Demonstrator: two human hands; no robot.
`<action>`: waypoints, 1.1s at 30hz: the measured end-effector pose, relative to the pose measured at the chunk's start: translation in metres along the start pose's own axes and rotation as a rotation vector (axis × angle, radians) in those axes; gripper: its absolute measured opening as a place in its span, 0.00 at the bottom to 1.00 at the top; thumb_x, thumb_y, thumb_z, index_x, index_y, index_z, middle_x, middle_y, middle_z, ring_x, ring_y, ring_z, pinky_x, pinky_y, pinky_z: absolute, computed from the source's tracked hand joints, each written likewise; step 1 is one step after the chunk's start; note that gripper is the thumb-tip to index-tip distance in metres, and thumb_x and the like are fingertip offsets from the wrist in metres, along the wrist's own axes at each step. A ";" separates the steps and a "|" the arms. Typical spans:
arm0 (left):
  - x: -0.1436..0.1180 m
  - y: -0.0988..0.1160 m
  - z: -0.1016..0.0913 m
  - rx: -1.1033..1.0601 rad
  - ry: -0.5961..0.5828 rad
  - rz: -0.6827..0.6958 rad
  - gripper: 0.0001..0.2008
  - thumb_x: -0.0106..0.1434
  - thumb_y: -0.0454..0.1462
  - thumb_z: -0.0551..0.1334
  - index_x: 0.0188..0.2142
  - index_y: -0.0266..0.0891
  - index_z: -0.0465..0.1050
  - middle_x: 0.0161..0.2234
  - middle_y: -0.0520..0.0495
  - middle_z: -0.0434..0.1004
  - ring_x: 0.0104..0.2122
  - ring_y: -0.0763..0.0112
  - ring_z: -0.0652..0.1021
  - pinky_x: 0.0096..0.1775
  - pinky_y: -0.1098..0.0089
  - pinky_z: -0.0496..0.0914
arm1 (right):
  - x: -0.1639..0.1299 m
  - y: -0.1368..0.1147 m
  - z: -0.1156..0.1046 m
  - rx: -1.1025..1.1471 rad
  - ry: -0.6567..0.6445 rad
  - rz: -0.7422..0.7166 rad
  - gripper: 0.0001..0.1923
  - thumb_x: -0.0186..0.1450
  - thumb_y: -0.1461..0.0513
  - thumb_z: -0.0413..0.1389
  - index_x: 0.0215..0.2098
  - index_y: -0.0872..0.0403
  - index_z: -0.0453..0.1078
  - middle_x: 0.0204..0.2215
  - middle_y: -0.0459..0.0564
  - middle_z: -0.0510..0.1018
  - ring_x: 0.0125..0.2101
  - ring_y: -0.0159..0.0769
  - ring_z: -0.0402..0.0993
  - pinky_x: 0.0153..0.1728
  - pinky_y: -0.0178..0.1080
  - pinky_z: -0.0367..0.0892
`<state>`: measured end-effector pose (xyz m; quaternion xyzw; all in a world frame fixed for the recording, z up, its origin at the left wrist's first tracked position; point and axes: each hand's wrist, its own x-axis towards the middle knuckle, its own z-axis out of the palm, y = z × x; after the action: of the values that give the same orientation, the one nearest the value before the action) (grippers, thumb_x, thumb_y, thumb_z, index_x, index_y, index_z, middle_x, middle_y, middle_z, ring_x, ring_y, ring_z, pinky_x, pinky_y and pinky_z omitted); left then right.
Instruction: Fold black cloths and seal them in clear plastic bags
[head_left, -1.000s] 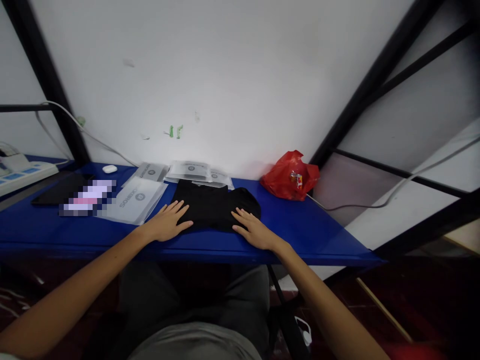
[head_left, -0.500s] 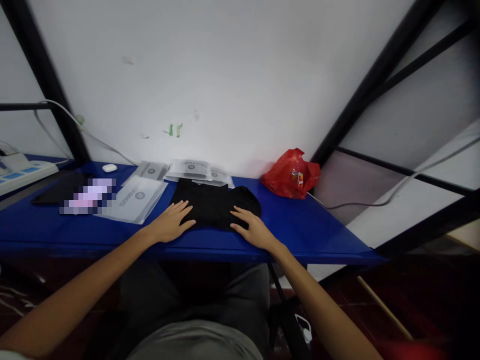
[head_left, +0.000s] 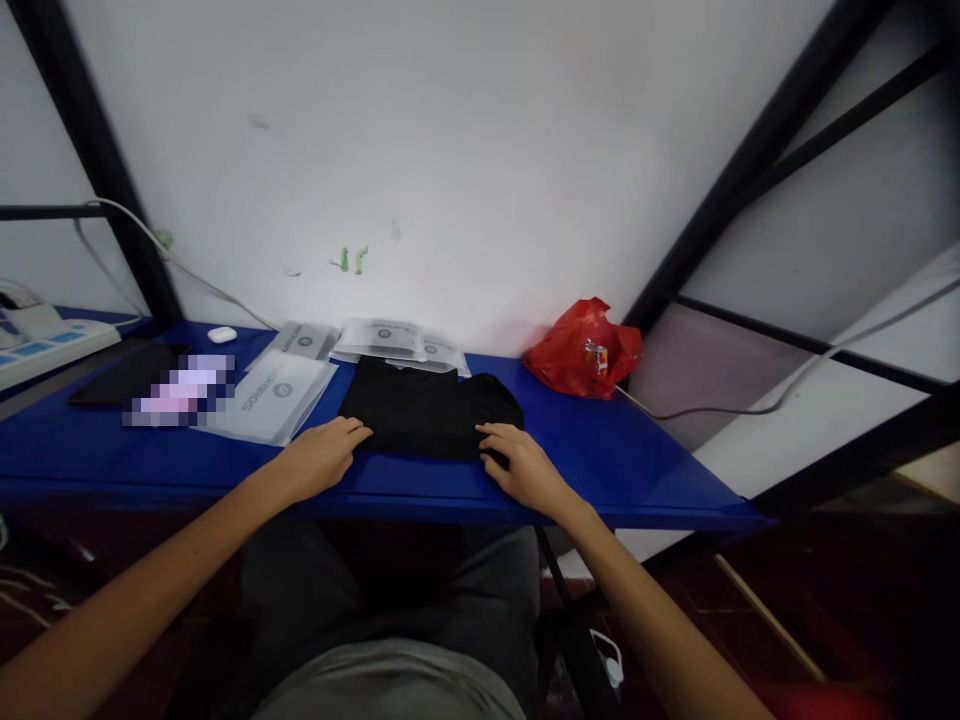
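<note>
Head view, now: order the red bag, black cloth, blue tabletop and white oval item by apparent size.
1. Blue tabletop
2. Black cloth
3. Red bag
4. White oval item

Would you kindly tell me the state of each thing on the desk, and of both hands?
Black cloth: mostly flat, right end rounded
Left hand: at cloth's edge, grip unclear
Right hand: fingers curled on cloth, thumb apart
Printed bags: lying flat, contents unclear
Red bag: crumpled, bulging
White case: apparently closed
Screen: lit, pixelated
Black slab: flat
Power strip: power unclear
</note>
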<state>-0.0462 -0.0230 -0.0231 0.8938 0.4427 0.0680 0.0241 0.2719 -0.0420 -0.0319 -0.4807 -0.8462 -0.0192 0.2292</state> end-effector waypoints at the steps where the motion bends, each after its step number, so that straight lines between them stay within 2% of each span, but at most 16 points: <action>1: 0.000 0.001 -0.001 0.023 -0.004 -0.011 0.24 0.59 0.27 0.46 0.54 0.36 0.64 0.50 0.42 0.70 0.49 0.62 0.70 0.49 0.63 0.65 | 0.001 -0.001 0.000 -0.004 0.007 0.002 0.09 0.61 0.65 0.51 0.36 0.54 0.73 0.48 0.56 0.75 0.51 0.44 0.69 0.52 0.50 0.65; 6: -0.001 0.000 -0.005 0.080 0.011 -0.054 0.27 0.54 0.25 0.49 0.52 0.39 0.66 0.48 0.42 0.72 0.46 0.61 0.73 0.46 0.62 0.66 | 0.000 0.001 -0.004 -0.010 -0.040 0.013 0.09 0.61 0.63 0.52 0.39 0.52 0.72 0.51 0.56 0.73 0.52 0.45 0.67 0.52 0.51 0.64; 12: -0.002 0.001 -0.010 0.091 -0.030 -0.119 0.16 0.56 0.27 0.53 0.43 0.40 0.70 0.44 0.44 0.74 0.44 0.60 0.75 0.43 0.64 0.67 | -0.001 0.002 -0.007 -0.113 -0.078 0.047 0.16 0.58 0.68 0.52 0.44 0.54 0.71 0.53 0.55 0.71 0.55 0.46 0.65 0.56 0.52 0.59; 17: -0.005 -0.004 -0.009 0.025 0.021 -0.112 0.14 0.60 0.31 0.51 0.43 0.40 0.70 0.43 0.44 0.75 0.42 0.59 0.76 0.43 0.62 0.68 | 0.001 -0.003 -0.006 -0.165 -0.061 0.042 0.15 0.61 0.62 0.53 0.46 0.54 0.70 0.53 0.56 0.71 0.54 0.47 0.65 0.56 0.53 0.58; 21: -0.005 -0.008 -0.009 -0.027 0.054 -0.129 0.15 0.61 0.34 0.50 0.43 0.41 0.71 0.43 0.46 0.77 0.42 0.59 0.76 0.44 0.62 0.68 | 0.005 -0.004 -0.002 -0.181 -0.053 0.035 0.14 0.62 0.57 0.54 0.44 0.53 0.72 0.51 0.57 0.72 0.54 0.48 0.65 0.55 0.55 0.58; 27: -0.005 -0.011 -0.011 -0.107 0.084 -0.110 0.15 0.63 0.36 0.49 0.43 0.42 0.72 0.43 0.47 0.77 0.43 0.60 0.76 0.44 0.63 0.68 | 0.009 -0.003 -0.002 -0.211 -0.095 -0.013 0.12 0.61 0.66 0.52 0.41 0.52 0.73 0.50 0.55 0.73 0.54 0.48 0.65 0.56 0.55 0.57; 33: -0.008 -0.017 -0.011 -0.146 0.083 -0.094 0.15 0.62 0.37 0.49 0.43 0.42 0.72 0.43 0.47 0.77 0.43 0.62 0.76 0.44 0.64 0.68 | 0.003 0.005 -0.006 -0.071 -0.035 -0.020 0.11 0.61 0.65 0.51 0.38 0.52 0.74 0.49 0.54 0.74 0.52 0.46 0.68 0.53 0.53 0.62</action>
<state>-0.0661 -0.0196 -0.0144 0.8642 0.4787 0.1358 0.0742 0.2768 -0.0385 -0.0261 -0.4804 -0.8536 -0.0430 0.1968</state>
